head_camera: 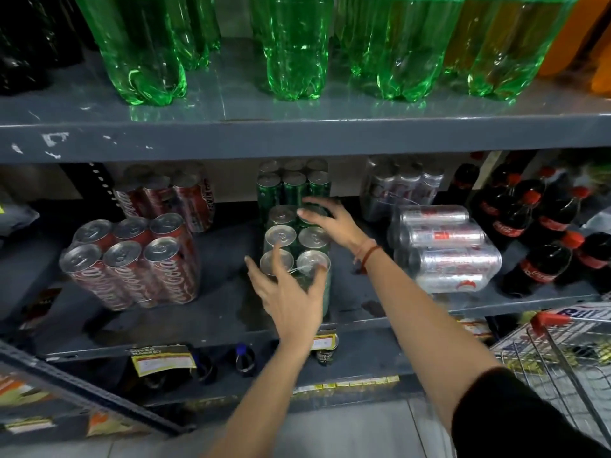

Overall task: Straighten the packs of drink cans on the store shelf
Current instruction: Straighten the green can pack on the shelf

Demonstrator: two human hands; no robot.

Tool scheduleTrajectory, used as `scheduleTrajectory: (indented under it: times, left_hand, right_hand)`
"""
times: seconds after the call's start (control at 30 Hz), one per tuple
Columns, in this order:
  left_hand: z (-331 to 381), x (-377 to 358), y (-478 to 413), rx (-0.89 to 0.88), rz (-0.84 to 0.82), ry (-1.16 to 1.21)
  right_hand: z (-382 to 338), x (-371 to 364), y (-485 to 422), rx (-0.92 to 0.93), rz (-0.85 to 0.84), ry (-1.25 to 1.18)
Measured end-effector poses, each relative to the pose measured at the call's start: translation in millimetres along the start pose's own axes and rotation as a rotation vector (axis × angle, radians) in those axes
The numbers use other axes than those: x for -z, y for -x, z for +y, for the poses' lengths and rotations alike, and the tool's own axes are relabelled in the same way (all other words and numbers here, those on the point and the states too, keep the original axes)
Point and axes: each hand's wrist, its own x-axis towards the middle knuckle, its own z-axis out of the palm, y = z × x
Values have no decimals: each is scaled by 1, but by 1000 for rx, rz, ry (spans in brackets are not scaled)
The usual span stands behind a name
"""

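Observation:
A shrink-wrapped pack of green drink cans (284, 234) stands upright in the middle of the grey shelf (215, 312). My left hand (287, 292) cups its front end, fingers spread over the front cans. My right hand (334, 226) lies on the top of the pack's back right cans. A second green pack (294, 183) stands behind it. To the left a red cola can pack (132, 262) stands turned at an angle, with another red pack (165, 193) behind. To the right a silver can pack (446, 249) lies on its side in front of an upright silver pack (400, 186).
Dark cola bottles with red caps (542, 246) fill the shelf's right end. Large green bottles (294, 51) stand on the shelf above. A wire shopping cart (562, 345) sits at the lower right. Small bottles and price tags show on the shelf below.

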Motion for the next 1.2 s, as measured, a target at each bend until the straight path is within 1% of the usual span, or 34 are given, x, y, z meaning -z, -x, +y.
scheduleTrajectory:
  times: [0.07, 0.1, 0.23, 0.3, 0.37, 0.43, 0.53, 0.6, 0.67, 0.73, 0.83, 0.93, 1.03, 1.07, 1.1, 1.13, 1.2]
  left_hand:
    - [1, -14, 14, 26, 54, 16]
    - [2, -20, 15, 37, 68, 22]
    - [8, -32, 4, 109, 140, 19]
    - [5, -30, -3, 81, 159, 14]
    - [-7, -20, -16, 19, 135, 35]
    - [-21, -2, -35, -52, 21, 79]
    - [-34, 30, -72, -163, -262, 114]
    - [-38, 45, -98, -206, -430, 72]
    - [-39, 55, -119, -223, -582, 53]
    - [-39, 59, -132, -233, -699, 82]
    - [-38, 62, -138, -238, -783, 98]
    - [-37, 63, -137, -228, -796, 99]
    - [-23, 66, -136, -185, -822, 66]
    - [-13, 65, -134, -158, -798, 57]
    - [-1, 63, -131, -157, -737, 43]
    - [14, 59, -128, -194, -652, 25]
    - [46, 46, -118, -349, -519, -1]
  right_hand:
    - [2, 1, -18, -36, -146, 59]
    - [5, 0, -23, -41, -165, 64]
    - [19, -9, -23, -37, -55, -139]
    - [24, -13, -19, -43, 18, -218]
    - [28, -16, -12, -41, 83, -243]
    - [30, -17, 0, -16, 157, -184]
    - [34, -27, 22, 11, 311, -97]
    - [32, -41, 35, -41, 437, -51]
    - [28, -57, 46, -99, 533, 68]
    - [25, -68, 54, -125, 602, 165]
    - [22, -75, 60, -153, 639, 211]
    - [19, -74, 61, -158, 628, 232]
    - [19, -63, 64, -144, 563, 231]
    - [20, -56, 66, -132, 560, 200]
    - [21, -46, 68, -112, 581, 168]
    - [22, -33, 71, -91, 622, 147]
    - [26, -2, 78, -83, 725, 127]
